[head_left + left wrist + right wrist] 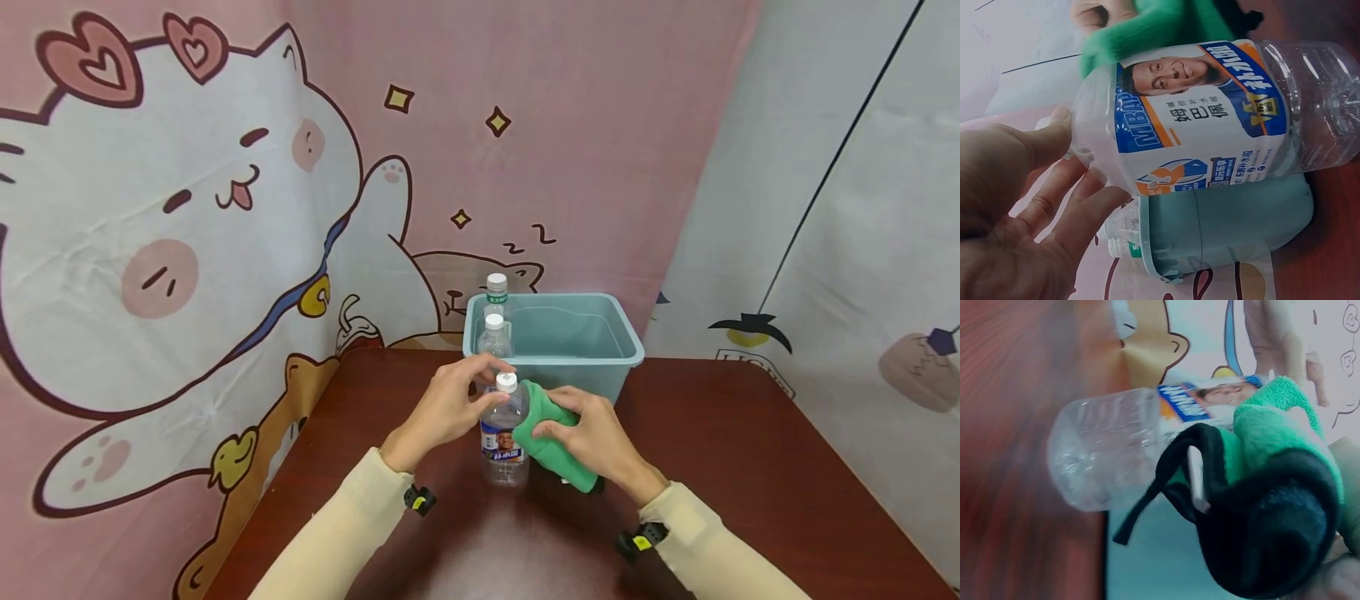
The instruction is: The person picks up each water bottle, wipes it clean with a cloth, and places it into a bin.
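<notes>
A clear plastic bottle (505,471) with a white cap stands upright on the table. Its label (1210,94) is blue, white and orange, with a face printed on it. My left hand (450,406) is at the top of this bottle, thumb and fingers around the neck just under the cap. In my right hand (595,429) I grip a bunched green cloth (555,450), pressed against the bottle's side near the shoulder. The right wrist view shows the cloth's black trim (1272,531) and a black loop hanging towards the bottle's base.
Behind the bottle stands a light blue plastic bin (577,329) on the dark red-brown table (720,467). Two more capped clear bottles, one nearer (494,337) and one with a green band (497,292), poke up at its left end. A cartoon-printed curtain (600,125) hangs behind.
</notes>
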Motion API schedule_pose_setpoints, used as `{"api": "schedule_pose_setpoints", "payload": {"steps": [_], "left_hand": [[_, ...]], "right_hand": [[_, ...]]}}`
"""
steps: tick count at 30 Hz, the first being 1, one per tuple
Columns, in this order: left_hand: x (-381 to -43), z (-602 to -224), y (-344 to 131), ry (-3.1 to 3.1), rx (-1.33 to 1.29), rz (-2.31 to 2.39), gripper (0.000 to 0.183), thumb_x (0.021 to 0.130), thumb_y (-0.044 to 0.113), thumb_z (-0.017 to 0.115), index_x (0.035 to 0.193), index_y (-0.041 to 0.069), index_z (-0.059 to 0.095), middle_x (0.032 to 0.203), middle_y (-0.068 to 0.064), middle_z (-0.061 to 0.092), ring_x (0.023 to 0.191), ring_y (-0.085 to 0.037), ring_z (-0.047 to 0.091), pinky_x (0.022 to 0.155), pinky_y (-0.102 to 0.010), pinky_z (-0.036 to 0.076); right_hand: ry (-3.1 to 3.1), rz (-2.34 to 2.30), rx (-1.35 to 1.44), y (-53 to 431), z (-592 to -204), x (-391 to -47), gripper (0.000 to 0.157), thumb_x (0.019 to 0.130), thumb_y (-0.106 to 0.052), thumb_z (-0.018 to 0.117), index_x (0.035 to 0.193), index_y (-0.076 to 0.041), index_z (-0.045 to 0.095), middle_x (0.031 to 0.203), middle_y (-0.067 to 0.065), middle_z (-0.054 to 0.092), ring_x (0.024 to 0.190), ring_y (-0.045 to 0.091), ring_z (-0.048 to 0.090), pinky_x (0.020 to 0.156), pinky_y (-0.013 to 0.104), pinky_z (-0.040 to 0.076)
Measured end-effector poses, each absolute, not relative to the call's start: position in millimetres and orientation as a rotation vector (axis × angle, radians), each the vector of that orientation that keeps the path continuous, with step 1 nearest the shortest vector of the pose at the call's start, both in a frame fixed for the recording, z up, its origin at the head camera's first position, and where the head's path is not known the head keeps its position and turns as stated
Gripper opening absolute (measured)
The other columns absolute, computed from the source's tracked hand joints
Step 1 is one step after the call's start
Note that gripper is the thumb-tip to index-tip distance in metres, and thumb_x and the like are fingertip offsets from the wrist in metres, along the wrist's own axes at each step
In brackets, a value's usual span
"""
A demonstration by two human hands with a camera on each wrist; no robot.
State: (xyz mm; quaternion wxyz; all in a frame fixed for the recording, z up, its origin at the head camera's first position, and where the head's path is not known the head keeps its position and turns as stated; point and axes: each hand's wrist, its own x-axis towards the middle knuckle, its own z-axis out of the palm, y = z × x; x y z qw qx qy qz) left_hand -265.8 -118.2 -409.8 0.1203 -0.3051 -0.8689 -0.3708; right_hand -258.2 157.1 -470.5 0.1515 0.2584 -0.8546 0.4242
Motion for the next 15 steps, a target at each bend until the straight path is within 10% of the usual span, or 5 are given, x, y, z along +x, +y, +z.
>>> {"api": "schedule_pose_setpoints", "payload": {"steps": [10,15], "left_hand": [[-266,-407,-119,-2.518,-0.897,-1.097,0.038,0.105,0.014,0.090,0.140,0.015,0.076,0.109,-0.006,0.083,0.111,-0.031,0.085,0.084,-0.045,0.073],[-266,-405,-120,-2.534,-0.880,-1.085,0.033,0.104,0.015,0.091,0.135,0.016,0.079,0.112,-0.006,0.086,0.110,-0.027,0.085,0.079,-0.029,0.069]], "right_hand": [[-2.345,1.093,0.806,137,-440,-255,0.052,0.094,-0.027,0.101,0.139,-0.005,0.085,0.122,0.003,0.081,0.095,0.014,0.076,0.076,0.027,0.064],[-2.351,1.078,0.811,134,-436,-254,0.050,0.096,-0.028,0.100,0.137,-0.005,0.086,0.120,0.004,0.082,0.093,0.013,0.074,0.074,0.026,0.062]]}}
